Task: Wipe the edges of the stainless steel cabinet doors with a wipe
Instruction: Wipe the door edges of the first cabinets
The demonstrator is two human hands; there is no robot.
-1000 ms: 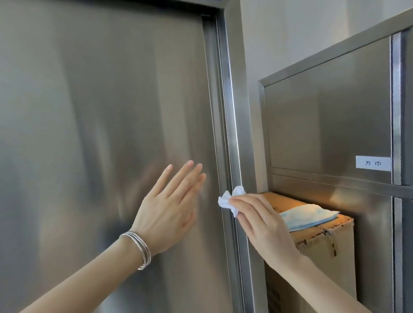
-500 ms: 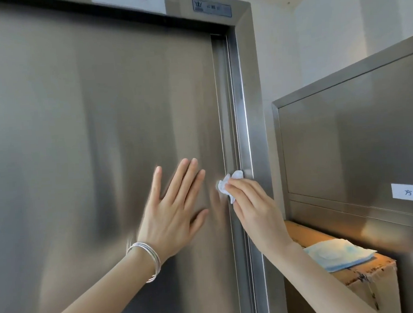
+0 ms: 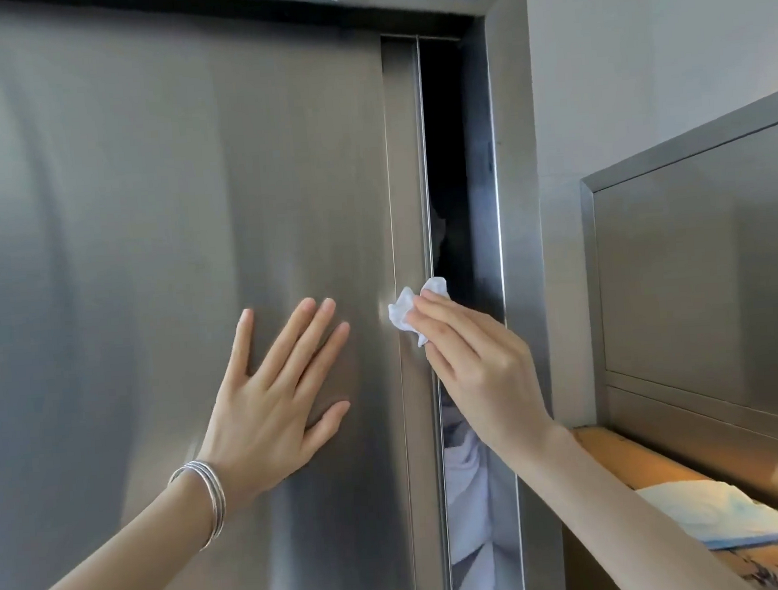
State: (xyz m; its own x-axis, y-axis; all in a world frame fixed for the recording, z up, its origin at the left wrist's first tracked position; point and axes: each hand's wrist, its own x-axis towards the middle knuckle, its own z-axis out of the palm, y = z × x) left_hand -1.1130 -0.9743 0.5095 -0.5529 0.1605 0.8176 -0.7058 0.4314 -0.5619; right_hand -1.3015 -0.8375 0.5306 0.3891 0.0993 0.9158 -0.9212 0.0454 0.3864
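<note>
A tall stainless steel cabinet door [image 3: 142,220] fills the left of the view, slid partly aside so a dark gap [image 3: 444,152] shows at its right edge [image 3: 406,178]. My left hand [image 3: 275,404] lies flat on the door face with fingers spread. My right hand [image 3: 474,362] holds a crumpled white wipe [image 3: 406,309] and presses it against the door's right edge strip at mid height.
The cabinet frame [image 3: 516,193] stands right of the gap, with white cloth [image 3: 465,496] visible inside, low down. A lower steel cabinet [image 3: 698,273] stands to the right. A cardboard box [image 3: 619,458] with a blue-white cloth [image 3: 715,516] on it sits below it.
The door has slid left, opening a dark gap at its right edge. My view has risen and moved closer. Both hands stay at about the same spots on the door.
</note>
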